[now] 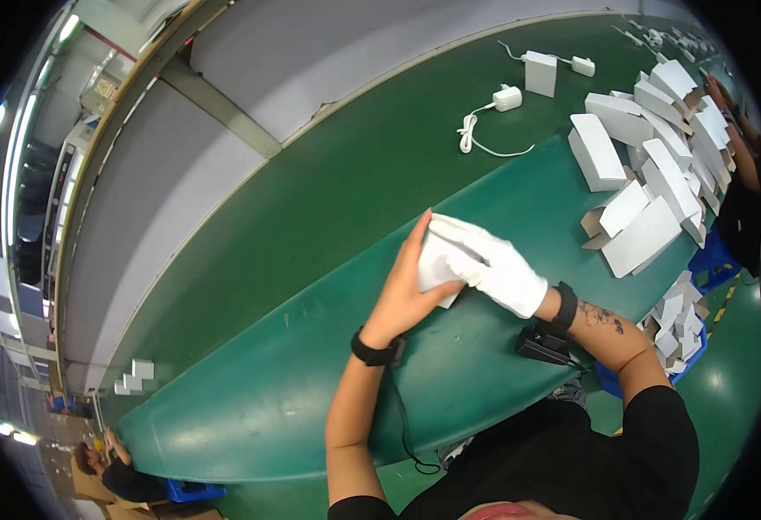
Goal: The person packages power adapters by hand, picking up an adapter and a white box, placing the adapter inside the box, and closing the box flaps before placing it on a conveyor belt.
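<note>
A small white box (435, 263) is held between my two hands above the green table (311, 381). My left hand (408, 290), bare, grips the box from its left side, thumb across the near face and fingers along the far edge. On the other side my right hand (493, 264), in a white glove, has its fingers over the top and right of the box. Part of the box is hidden under the glove. Dark bands circle both wrists. Close to my right wrist lies a black adapter-like block (543, 345) with a cable.
White unfolded cartons (640, 230) are heaped at the right. White chargers with cables (507, 99) and an upright white box (540, 74) sit on the darker green belt. Small white boxes (142, 369) stand far left. A blue bin (688, 355) holds more cartons. Other people are at both ends.
</note>
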